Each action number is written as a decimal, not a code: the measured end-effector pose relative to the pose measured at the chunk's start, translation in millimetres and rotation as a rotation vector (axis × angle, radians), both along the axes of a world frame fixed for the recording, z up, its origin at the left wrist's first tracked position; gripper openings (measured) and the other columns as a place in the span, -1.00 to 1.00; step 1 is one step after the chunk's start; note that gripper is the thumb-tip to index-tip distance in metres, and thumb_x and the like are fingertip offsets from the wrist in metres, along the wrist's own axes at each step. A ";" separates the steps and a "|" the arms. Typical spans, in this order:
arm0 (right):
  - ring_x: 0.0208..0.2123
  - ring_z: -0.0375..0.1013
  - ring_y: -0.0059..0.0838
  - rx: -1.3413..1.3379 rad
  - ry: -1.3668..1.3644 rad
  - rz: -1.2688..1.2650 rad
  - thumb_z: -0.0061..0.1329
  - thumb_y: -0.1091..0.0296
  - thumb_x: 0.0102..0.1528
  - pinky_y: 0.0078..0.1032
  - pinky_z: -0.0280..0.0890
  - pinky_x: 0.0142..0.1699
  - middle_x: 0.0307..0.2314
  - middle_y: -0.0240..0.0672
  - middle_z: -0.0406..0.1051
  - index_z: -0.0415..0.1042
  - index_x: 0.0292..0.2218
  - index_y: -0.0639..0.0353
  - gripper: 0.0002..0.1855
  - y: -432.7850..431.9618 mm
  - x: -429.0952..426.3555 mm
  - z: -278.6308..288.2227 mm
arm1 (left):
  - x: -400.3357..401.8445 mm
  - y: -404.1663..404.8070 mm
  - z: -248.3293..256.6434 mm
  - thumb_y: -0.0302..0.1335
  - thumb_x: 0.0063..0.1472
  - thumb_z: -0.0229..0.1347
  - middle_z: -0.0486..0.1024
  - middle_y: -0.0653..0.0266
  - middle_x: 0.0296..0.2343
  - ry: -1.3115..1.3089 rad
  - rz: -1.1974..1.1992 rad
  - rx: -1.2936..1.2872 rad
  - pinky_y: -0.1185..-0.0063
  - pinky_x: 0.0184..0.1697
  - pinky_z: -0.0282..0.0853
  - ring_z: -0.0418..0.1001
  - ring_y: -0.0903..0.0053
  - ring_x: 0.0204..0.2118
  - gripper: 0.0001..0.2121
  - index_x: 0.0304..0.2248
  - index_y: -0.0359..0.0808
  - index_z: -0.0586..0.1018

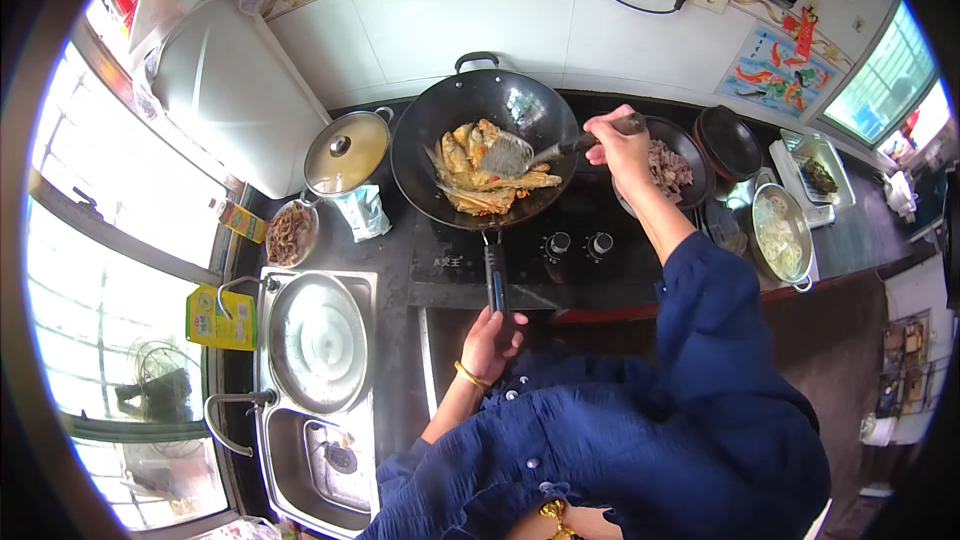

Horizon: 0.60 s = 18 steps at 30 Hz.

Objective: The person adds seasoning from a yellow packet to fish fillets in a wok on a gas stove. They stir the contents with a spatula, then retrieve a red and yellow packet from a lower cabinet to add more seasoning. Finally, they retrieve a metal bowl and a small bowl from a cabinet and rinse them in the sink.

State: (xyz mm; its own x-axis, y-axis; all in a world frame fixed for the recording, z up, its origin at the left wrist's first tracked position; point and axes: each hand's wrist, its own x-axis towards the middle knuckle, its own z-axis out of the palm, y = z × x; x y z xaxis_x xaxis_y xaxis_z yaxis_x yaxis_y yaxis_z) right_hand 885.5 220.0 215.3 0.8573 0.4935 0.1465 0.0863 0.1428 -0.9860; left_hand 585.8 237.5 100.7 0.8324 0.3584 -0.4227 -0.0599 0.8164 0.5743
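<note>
A black wok (420, 165) stands on the left part of a black gas cooktop (450, 247). Its long handle (493, 274) points toward me, and my left hand (491, 345) grips the end of it. My right hand (619, 146) is closed around the dark handle of a metal spatula (517, 156), whose blade rests among the food in the wok. Several browned whole fish (472, 187) lie there with small red bits, partly hidden by the blade. Behind my right forearm sits a second dark pan (701, 165) holding sliced meat (667, 171).
A glass-lidded pot (346, 154) stands left of the wok, near a white packet (362, 211) and a bowl of brown food (292, 234). The steel sink (300, 457) holds a large round lid (319, 341). At right are a stacked dark bowl (727, 142) and a colander of sliced food (782, 232).
</note>
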 end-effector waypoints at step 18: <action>-0.82 0.25 -0.67 0.041 -0.006 0.078 -0.10 0.48 -0.12 -0.72 0.14 -0.76 -0.67 -0.35 0.36 0.21 -0.60 0.21 -0.87 -1.0 -25.6 -15.8 | 3.3 0.3 -1.3 -0.39 0.21 -0.28 0.37 0.20 -0.43 0.003 0.006 -0.016 0.72 -0.65 0.05 0.22 0.56 -0.60 -0.86 -0.28 -0.22 0.22</action>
State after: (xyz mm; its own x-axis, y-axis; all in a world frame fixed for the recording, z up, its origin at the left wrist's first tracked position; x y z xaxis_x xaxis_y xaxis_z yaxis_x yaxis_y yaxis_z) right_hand 859.9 219.0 199.5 0.8157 0.5522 0.1726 0.0788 0.1895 -0.9787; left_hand 589.0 237.9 99.4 0.8291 0.3562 -0.4309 -0.0628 0.8251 0.5614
